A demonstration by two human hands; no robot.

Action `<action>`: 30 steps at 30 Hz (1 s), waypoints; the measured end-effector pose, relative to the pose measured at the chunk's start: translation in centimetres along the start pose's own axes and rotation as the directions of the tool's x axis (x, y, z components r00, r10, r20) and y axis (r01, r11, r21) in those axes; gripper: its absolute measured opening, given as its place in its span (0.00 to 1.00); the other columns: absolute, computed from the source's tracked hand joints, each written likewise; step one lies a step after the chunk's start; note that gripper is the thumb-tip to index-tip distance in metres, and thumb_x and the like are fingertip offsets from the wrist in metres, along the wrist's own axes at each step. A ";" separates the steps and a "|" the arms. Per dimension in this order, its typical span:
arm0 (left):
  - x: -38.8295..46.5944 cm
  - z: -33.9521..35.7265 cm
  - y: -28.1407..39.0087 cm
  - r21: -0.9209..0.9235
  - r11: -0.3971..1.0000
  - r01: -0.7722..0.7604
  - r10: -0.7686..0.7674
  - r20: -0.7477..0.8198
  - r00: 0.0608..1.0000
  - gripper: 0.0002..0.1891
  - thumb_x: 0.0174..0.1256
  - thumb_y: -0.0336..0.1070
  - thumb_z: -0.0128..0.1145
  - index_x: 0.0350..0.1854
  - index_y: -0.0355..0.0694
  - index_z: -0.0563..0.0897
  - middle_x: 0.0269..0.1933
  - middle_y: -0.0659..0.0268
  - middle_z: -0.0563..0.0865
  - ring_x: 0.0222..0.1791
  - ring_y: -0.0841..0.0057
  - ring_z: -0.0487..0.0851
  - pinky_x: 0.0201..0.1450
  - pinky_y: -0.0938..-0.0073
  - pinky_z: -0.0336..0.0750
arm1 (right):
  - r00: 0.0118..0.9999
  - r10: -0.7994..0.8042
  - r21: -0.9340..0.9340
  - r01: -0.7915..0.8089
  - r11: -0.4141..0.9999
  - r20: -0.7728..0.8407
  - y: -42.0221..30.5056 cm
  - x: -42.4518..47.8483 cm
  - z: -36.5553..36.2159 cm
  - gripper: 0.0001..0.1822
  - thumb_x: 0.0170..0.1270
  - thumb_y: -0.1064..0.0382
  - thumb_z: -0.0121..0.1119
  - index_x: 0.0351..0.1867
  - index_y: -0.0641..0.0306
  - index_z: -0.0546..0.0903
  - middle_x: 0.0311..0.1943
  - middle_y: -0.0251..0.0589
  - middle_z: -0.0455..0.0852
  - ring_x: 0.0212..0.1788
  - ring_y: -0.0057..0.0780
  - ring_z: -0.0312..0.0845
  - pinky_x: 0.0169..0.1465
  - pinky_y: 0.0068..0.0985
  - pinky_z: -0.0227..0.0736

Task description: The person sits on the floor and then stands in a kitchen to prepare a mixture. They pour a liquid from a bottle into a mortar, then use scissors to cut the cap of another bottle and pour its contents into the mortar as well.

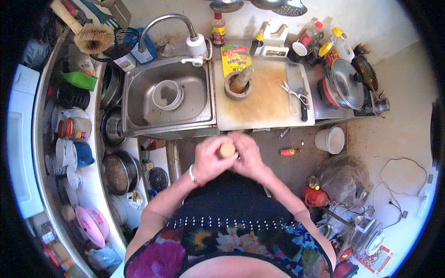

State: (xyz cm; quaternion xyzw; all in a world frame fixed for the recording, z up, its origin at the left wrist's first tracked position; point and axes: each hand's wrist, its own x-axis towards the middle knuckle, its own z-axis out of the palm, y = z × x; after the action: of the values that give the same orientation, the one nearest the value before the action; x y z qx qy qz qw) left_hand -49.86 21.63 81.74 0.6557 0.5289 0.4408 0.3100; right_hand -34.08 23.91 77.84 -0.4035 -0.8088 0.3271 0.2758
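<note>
My left hand (212, 160) and my right hand (247, 153) meet in front of my body, just off the counter's edge, closed around a small object with a round tan top (227, 150). The fingers hide the rest of it. Beyond them a cutting board (264, 120) carries a stone mortar (228, 91) with its pestle (240, 80) leaning inside. A yellow-green packet (235, 58) lies behind the mortar. White-handled scissors (293, 93) and a black-handled knife (304, 110) rest at the board's right side.
Left of the board is a steel sink (139, 114) holding white bowls (167, 94), under a curved faucet (170, 16). A lidded pan (346, 83) stands at the right. Shelves of pots line the left. A white bucket (329, 139) and a small bottle (288, 152) are on the floor.
</note>
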 end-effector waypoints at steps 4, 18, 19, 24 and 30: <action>4.6 3.6 1.5 -0.071 0.998 -0.003 -0.002 -0.061 0.998 0.16 0.41 0.32 0.70 0.36 0.40 0.82 0.31 0.62 0.83 0.32 0.69 0.83 0.35 0.72 0.76 | 0.995 0.001 -0.017 -0.002 1.000 -0.098 3.1 2.0 -3.6 0.27 0.46 0.69 0.61 0.53 0.69 0.72 0.49 0.54 0.78 0.52 0.52 0.73 0.55 0.42 0.68; 10.2 8.5 -1.0 -0.183 0.976 0.117 -0.121 -0.012 0.993 0.19 0.48 0.29 0.70 0.46 0.35 0.81 0.43 0.66 0.80 0.41 0.80 0.79 0.45 0.80 0.75 | 0.967 0.164 0.146 -0.137 0.980 -0.194 7.6 5.1 -6.3 0.26 0.50 0.69 0.62 0.53 0.67 0.72 0.46 0.54 0.79 0.50 0.53 0.75 0.53 0.39 0.71; 10.5 8.4 -0.9 -0.120 0.988 0.094 -0.096 -0.012 0.995 0.20 0.48 0.30 0.70 0.46 0.35 0.81 0.42 0.66 0.80 0.41 0.80 0.79 0.46 0.79 0.75 | 0.963 0.173 0.118 -0.151 0.982 -0.209 7.1 5.0 -6.8 0.26 0.50 0.70 0.62 0.54 0.68 0.72 0.47 0.54 0.79 0.50 0.54 0.75 0.53 0.39 0.71; 11.8 9.9 -4.5 -0.283 0.956 -0.083 0.117 0.107 0.987 0.17 0.50 0.38 0.69 0.39 0.35 0.80 0.37 0.59 0.82 0.38 0.66 0.81 0.42 0.69 0.75 | 0.927 0.256 0.138 -0.226 0.964 -0.273 7.3 4.2 -7.0 0.26 0.52 0.72 0.60 0.55 0.70 0.71 0.48 0.56 0.78 0.49 0.49 0.77 0.50 0.36 0.75; 12.8 10.2 -3.2 -0.004 0.993 -0.122 0.121 0.170 0.978 0.17 0.54 0.47 0.65 0.36 0.38 0.80 0.31 0.56 0.83 0.34 0.59 0.82 0.37 0.63 0.74 | 0.824 0.410 0.351 -0.279 0.894 -0.390 6.3 3.7 -7.7 0.22 0.58 0.73 0.55 0.57 0.69 0.73 0.45 0.43 0.81 0.47 0.25 0.77 0.49 0.22 0.74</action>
State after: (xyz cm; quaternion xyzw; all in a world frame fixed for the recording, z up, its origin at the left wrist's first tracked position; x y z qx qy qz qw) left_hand -41.34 35.42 77.88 0.7229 0.4610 0.3998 0.3241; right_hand -27.60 32.30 78.64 -0.5664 -0.5800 0.3788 0.4465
